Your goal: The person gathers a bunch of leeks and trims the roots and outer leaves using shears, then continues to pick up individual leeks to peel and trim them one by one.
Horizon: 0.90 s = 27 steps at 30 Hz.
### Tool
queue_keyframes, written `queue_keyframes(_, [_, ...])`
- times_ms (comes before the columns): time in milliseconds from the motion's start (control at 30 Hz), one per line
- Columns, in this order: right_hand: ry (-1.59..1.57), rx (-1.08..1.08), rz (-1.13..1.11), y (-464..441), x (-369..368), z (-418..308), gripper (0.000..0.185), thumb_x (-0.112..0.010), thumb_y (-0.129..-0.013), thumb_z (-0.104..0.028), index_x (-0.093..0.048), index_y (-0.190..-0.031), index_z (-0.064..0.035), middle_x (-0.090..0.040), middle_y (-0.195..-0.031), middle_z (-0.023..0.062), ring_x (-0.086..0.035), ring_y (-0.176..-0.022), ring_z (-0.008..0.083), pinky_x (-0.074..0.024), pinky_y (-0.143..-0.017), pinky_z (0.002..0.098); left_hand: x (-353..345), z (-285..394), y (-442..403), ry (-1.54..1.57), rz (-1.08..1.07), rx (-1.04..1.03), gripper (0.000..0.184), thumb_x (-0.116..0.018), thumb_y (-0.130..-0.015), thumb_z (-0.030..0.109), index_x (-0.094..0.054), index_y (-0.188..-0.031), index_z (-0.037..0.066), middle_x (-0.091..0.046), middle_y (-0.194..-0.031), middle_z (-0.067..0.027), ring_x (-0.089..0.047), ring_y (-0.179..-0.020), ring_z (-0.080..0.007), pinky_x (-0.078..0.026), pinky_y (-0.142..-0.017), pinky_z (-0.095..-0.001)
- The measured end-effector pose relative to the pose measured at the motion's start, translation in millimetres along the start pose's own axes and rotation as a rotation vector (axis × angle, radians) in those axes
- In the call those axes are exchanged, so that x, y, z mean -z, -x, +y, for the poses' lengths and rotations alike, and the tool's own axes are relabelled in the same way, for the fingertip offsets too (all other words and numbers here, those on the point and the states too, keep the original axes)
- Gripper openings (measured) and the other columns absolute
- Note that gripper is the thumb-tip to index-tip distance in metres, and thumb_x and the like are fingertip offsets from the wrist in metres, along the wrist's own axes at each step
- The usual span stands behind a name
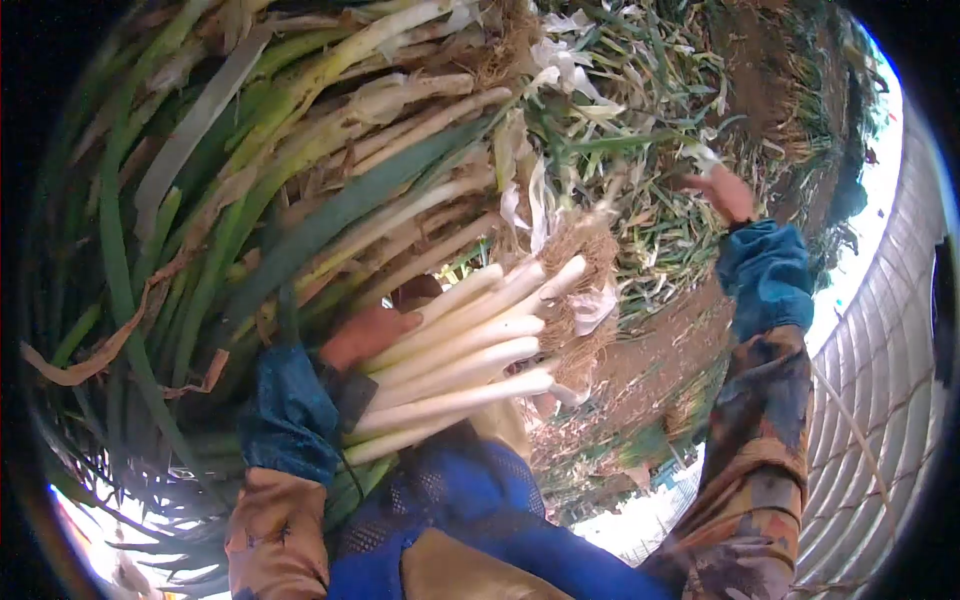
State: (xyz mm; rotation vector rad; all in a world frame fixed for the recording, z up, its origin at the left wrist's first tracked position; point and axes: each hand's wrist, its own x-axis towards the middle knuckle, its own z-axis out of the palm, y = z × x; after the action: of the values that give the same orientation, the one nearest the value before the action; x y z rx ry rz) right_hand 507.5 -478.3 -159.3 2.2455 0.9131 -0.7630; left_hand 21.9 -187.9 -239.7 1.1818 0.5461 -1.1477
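Observation:
My left hand (370,335) is closed around the upper part of a bundle of peeled long green onions (460,350), whose smooth white stalks point right over my lap. Its thumb lies along the nearest stalks, and part of the hand is hidden behind the sleeve cuff and leaves. My right hand (727,192) is stretched out to the right, above the ground litter. A pale scrap of onion skin (703,158) shows at its fingertips. The fingers are smeared, so whether they grip the scrap is unclear.
Unpeeled green onions (400,120), with dry skins and leaves, pile up at the left and top. Tangled roots (585,250) lie beyond the white stalk ends. Stripped leaves and skins (655,215) cover the soil. A ribbed pale sheet-like surface (880,400) curves along the right side.

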Motion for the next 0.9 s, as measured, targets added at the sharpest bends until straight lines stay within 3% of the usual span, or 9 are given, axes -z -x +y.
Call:
queue_keyframes(133, [-1.15,0.377,-0.435,-16,-69,-182,0.033,-0.057,-0.08,-0.029,-0.058,-0.099,-0.0033,-0.062,-0.072,0.0106,-0.059,-0.064,0.0247,-0.0482,-0.06,0.0379,-1,-9,-5,-0.053,0.07,-0.192,0.053,-0.048,-0.085,0.045,-0.058,-0.104,-0.003,-0.063,-0.097,-0.0196,-0.059,-0.09,-0.0271,-0.044,-0.083,-0.0363])
queue_keyframes(233, [-0.791,0.862,-0.022,-19,-138,-227,0.022,-0.058,-0.075,-0.026,-0.061,-0.08,-0.005,-0.062,-0.067,0.0098,-0.061,-0.061,0.0255,-0.0488,-0.056,0.0382,-3,-14,-6,-0.026,0.071,-0.099,0.057,-0.046,-0.084,0.05,-0.061,-0.095,-0.004,-0.063,-0.091,-0.0208,-0.06,-0.085,-0.028,-0.044,-0.08,-0.038])
queue_keyframes(300, [-0.123,0.466,-0.075,-16,-91,-205,0.023,-0.059,-0.072,-0.029,-0.059,-0.067,-0.0066,-0.062,-0.064,0.0111,-0.062,-0.062,0.0296,-0.0491,-0.055,0.0404,-8,-33,-22,-0.066,0.048,-0.084,0.059,-0.046,-0.083,0.052,-0.063,-0.091,-0.004,-0.063,-0.089,-0.0218,-0.06,-0.082,-0.0293,-0.044,-0.078,-0.0394])
queue_keyframes(500, [-0.313,0.214,0.055,-24,-110,-195,0.019,-0.055,-0.074,-0.024,-0.064,-0.07,-0.0078,-0.063,-0.073,0.0151,-0.062,-0.069,0.0345,-0.0497,-0.059,0.0434,-9,-52,-36,-0.086,0.082,-0.065,0.065,-0.044,-0.082,0.058,-0.064,-0.089,-0.004,-0.063,-0.087,-0.0232,-0.06,-0.079,-0.0315,-0.044,-0.076,-0.0412])
queue_keyframes(600, [-0.202,0.434,0.289,-44,-146,-156,0.017,-0.055,-0.076,-0.021,-0.065,-0.071,-0.0081,-0.063,-0.075,0.015,-0.062,-0.069,0.0339,-0.0504,-0.06,0.0428,-15,-47,-32,-0.224,0.096,-0.07,0.068,-0.043,-0.082,0.06,-0.064,-0.091,-0.003,-0.062,-0.089,-0.024,-0.06,-0.081,-0.0321,-0.045,-0.076,-0.0412])
queue_keyframes(633, [0.165,0.192,0.19,-52,-145,-119,0.016,-0.057,-0.074,-0.023,-0.063,-0.07,-0.0085,-0.062,-0.069,0.0134,-0.062,-0.064,0.032,-0.0512,-0.057,0.0415,-14,-44,-30,-0.281,0.098,-0.065,0.068,-0.043,-0.081,0.061,-0.064,-0.091,-0.003,-0.062,-0.09,-0.0242,-0.06,-0.082,-0.0322,-0.045,-0.077,-0.0411])
queue_keyframes(800, [0.034,-0.398,0.216,-33,-51,73,0.03,-0.066,-0.075,-0.029,-0.064,-0.089,-0.0026,-0.062,-0.081,0.0181,-0.063,-0.075,0.0326,-0.0504,-0.061,0.0436,-19,-28,-9,-0.224,0.013,-0.031,0.067,-0.041,-0.083,0.06,-0.064,-0.092,-0.003,-0.062,-0.093,-0.0243,-0.06,-0.086,-0.0339,-0.045,-0.08,-0.0408])
queue_keyframes(867, [-0.107,0.018,0.125,-25,-27,13,0.044,-0.067,-0.073,-0.04,-0.061,-0.092,-0.0008,-0.062,-0.083,0.0222,-0.061,-0.076,0.0366,-0.0489,-0.065,0.0456,-7,-22,-11,-0.171,0.06,-0.097,0.067,-0.041,-0.083,0.06,-0.065,-0.091,-0.002,-0.062,-0.093,-0.0237,-0.06,-0.086,-0.0343,-0.044,-0.081,-0.0412])
queue_keyframes(900, [-0.193,-0.074,-0.108,-28,-16,-42,0.055,-0.067,-0.07,-0.047,-0.061,-0.095,0.0013,-0.062,-0.083,0.0205,-0.061,-0.076,0.0341,-0.0481,-0.066,0.0434,-12,-39,-20,-0.141,0.071,-0.169,0.067,-0.041,-0.083,0.06,-0.065,-0.091,-0.002,-0.062,-0.092,-0.0233,-0.059,-0.086,-0.0345,-0.044,-0.081,-0.0415])
